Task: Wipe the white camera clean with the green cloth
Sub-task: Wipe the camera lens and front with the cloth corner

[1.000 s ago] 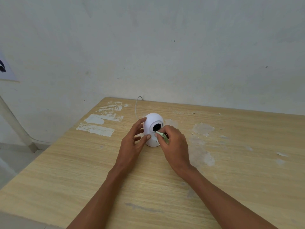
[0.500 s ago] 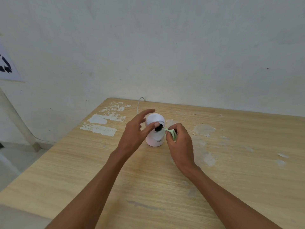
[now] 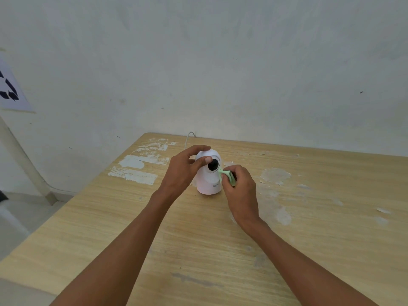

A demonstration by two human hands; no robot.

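A small white camera [image 3: 208,184] with a round head and black lens stands upright on the wooden table [image 3: 198,239]. My left hand [image 3: 184,171] grips the camera's head from the left, thumb resting beside the lens, fingers curled over the top. My right hand [image 3: 239,191] is at the camera's right side and pinches a folded green cloth [image 3: 227,176], whose tip touches the rim just below and right of the lens.
A thin white cable [image 3: 188,138] runs from behind the camera over the table's far edge. White worn patches [image 3: 134,171] mark the tabletop left of the camera. The wall is close behind. A slanted white post [image 3: 24,162] stands at left.
My left hand has slid higher onto the camera's head, with the thumb now beside the lens. The right hand with the cloth has shifted from the lens front to the camera's right side.
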